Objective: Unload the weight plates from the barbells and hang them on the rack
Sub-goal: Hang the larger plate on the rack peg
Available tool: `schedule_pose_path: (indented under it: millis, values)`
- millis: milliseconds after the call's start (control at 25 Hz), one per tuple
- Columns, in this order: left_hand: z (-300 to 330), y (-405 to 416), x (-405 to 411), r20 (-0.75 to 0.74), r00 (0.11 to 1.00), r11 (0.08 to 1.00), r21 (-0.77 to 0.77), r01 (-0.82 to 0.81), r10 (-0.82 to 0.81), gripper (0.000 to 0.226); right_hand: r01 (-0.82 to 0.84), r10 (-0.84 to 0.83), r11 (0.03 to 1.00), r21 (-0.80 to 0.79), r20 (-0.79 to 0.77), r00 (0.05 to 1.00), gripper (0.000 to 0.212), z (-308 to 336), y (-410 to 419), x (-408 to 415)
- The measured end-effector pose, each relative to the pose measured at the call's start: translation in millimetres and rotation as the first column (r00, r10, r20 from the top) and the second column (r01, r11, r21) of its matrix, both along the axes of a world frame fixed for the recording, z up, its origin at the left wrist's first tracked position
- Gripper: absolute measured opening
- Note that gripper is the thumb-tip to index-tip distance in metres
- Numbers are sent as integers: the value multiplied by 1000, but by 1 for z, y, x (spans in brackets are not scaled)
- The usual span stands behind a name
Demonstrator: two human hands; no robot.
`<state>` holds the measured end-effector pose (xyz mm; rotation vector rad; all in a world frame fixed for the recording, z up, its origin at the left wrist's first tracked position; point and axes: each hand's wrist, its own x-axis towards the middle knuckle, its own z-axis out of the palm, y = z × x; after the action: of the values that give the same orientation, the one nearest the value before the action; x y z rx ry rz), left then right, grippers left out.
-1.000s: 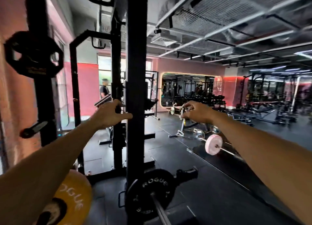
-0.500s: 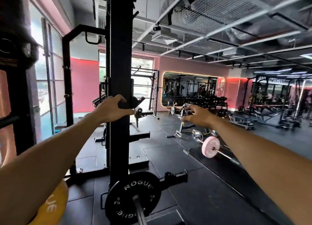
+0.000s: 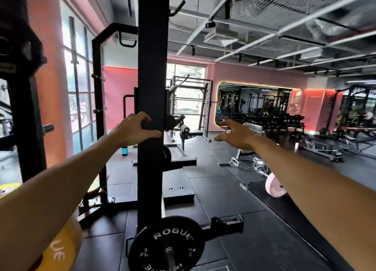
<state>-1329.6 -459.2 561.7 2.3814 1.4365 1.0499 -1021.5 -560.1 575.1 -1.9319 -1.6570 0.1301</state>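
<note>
My left hand (image 3: 135,129) grips the black rack upright (image 3: 152,67) at chest height, fingers curled round its left edge. My right hand (image 3: 237,135) hangs in the air to the right of the upright, fingers spread, holding nothing. A black Rogue plate (image 3: 165,243) sits on a barbell sleeve low in front of me, at the foot of the upright. A yellow Rogue plate (image 3: 61,250) shows at the lower left, partly hidden by my left arm. A pink plate (image 3: 273,186) sits on a barbell on the floor to the right.
Another black upright (image 3: 24,108) with a dark plate stands at the far left, a peg (image 3: 47,127) sticking out of it. A second rack (image 3: 99,108), a bench (image 3: 190,132) and dumbbell racks (image 3: 274,122) stand further back. Black rubber floor (image 3: 223,199) lies ahead.
The view has swung right and closer to the upright. My left hand stays on the upright. My right hand has opened its fingers and drifted a little lower.
</note>
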Motion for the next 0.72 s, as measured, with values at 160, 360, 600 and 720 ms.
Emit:
schedule_pose_path:
  millis: [160,360,600,720]
  values:
    - [-5,14,12,-11,998,998,-14,-63,62,67,-51,51,999,-12,1,999,60,-9,34,28]
    - [-15,20,30,-23,987,987,-28,-159,158,69,-130,130,992,-5,-21,991,54,-19,67,55]
    - [-39,3,57,-73,974,974,-56,-218,214,74,-213,207,974,-75,-72,976,61,-47,70,77]
    - [-50,-16,59,-84,974,972,-89,-218,211,77,-202,196,975,-89,-78,978,60,-61,52,79]
